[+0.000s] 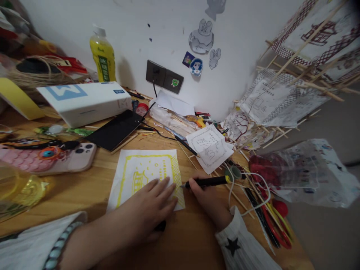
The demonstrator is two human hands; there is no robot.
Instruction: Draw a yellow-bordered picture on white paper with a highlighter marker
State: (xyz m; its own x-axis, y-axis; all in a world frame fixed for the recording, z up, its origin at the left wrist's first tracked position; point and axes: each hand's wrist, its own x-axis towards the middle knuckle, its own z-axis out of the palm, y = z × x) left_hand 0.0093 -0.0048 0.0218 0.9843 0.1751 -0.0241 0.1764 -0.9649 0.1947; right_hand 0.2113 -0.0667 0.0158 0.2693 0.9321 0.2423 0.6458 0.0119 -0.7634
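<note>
Yellow ink [137, 183] makes a border, a small building and rows of characters on the white sheet [152, 168] that lies on the wooden tabletop [97, 191] right in front of me. My left hand [153, 198] rests across the lower right part of it, fingers stretched out and pressed down on the paper; a small black piece [161, 226] shows beside that palm, and I cannot tell whether I am gripping it. My right hand [206, 197] is closed round a black marker [209, 181], its yellow-marked end pointing away to the right and its tip at the sheet's right edge, where a strip of yellow crosshatching runs; whether the tip touches the paper I cannot make out. Beyond my right hand a second sheet [209, 148] with a dark line drawing lies tilted over some clutter, just short of a heap of thin sticks and pens. A flat black device [114, 129] sits behind my yellow drawing, next to a white box [90, 107], with a bottle of yellow drink [102, 60] upright behind that. Off to the left lies a pink-cased phone [84, 159], and to the right there is a clear plastic bag [309, 172] with something red inside, below a stick frame hung with drawn paper panels [270, 101]
</note>
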